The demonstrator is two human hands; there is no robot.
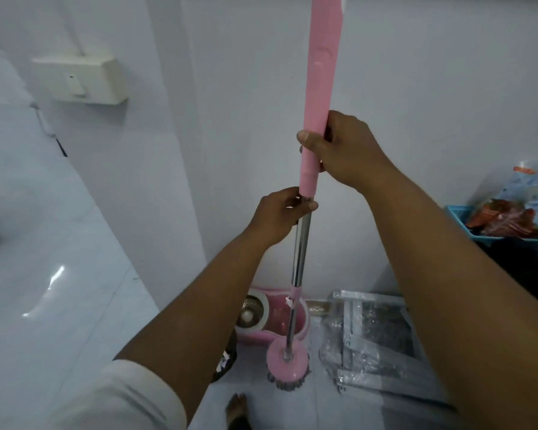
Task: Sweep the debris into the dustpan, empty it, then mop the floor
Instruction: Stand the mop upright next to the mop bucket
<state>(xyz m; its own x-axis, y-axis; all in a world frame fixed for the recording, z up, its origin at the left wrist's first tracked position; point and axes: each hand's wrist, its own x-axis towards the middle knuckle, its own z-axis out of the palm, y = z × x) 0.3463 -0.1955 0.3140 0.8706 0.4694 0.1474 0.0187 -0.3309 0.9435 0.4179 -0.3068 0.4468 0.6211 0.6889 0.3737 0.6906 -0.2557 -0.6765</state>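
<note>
Matt pink plastic mop grip (319, 88) over shiny metal pole (300, 243); glossy pale tiled floor (59, 290).

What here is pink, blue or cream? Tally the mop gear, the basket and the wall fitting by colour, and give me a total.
Pink: 2, the mop and the spin bucket
Blue: 1, the basket
Cream: 1, the wall switch box
Total: 4
</note>
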